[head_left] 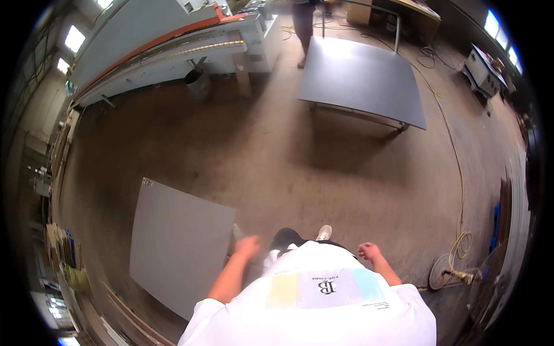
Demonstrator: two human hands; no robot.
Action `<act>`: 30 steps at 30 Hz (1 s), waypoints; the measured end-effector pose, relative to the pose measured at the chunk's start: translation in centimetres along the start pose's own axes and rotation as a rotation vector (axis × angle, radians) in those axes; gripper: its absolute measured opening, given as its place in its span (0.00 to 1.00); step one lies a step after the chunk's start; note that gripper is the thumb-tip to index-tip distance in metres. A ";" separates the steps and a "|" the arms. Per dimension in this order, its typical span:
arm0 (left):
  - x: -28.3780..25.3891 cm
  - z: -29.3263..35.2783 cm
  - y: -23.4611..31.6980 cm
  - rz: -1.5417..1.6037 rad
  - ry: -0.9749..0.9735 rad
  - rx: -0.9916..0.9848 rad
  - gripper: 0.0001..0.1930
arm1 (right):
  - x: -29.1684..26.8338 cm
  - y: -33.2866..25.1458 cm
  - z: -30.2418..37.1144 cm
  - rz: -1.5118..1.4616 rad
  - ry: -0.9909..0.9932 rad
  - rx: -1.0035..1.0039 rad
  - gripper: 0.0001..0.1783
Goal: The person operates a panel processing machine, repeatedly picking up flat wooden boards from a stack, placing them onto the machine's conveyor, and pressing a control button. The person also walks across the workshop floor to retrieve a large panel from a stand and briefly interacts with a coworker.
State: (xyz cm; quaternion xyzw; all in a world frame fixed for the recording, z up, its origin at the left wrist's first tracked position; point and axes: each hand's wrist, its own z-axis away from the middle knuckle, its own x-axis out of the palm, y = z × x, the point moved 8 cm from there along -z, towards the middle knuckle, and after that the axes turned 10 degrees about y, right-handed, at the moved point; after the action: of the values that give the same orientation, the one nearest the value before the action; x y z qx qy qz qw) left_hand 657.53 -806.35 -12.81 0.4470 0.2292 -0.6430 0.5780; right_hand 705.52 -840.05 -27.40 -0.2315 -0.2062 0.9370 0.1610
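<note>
My left hand (247, 247) hangs beside the right edge of a large flat grey panel (182, 242), blurred by motion, so its fingers cannot be made out. I cannot tell whether that hand touches the panel. On my other side, my right hand (369, 250) is held low by my hip with its fingers curled in, and nothing shows in it. Ahead to the right, a dark grey, shiny sheet (358, 78) lies flat on a metal-legged stand.
A long pale machine (254, 46) with an orange strip runs along the far left, a dark bin (198, 85) before it. A person's legs (303, 29) are beyond the sheet. A yellow cable (447, 127) trails along the right floor to a round disc (441, 272). A wheeled cabinet (485, 69) stands far right.
</note>
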 end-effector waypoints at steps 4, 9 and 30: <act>-1.7 -2.4 2.3 0.201 0.037 -0.153 0.20 | -5.9 -10.5 -6.8 -0.032 0.157 -0.066 0.16; 6.1 -9.6 -0.4 0.442 -0.058 -0.117 0.25 | -3.6 -23.3 -11.3 -0.124 0.127 -0.231 0.17; -17.7 -53.5 -1.7 0.716 0.286 -0.042 0.16 | 12.3 -56.7 -19.9 0.410 0.049 -0.421 0.20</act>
State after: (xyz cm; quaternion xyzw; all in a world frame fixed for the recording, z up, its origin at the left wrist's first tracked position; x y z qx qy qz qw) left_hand 671.31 -753.07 -24.83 0.5721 0.1501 -0.3270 0.7371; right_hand 716.78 -780.05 -21.86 -0.3192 -0.3409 0.8808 -0.0782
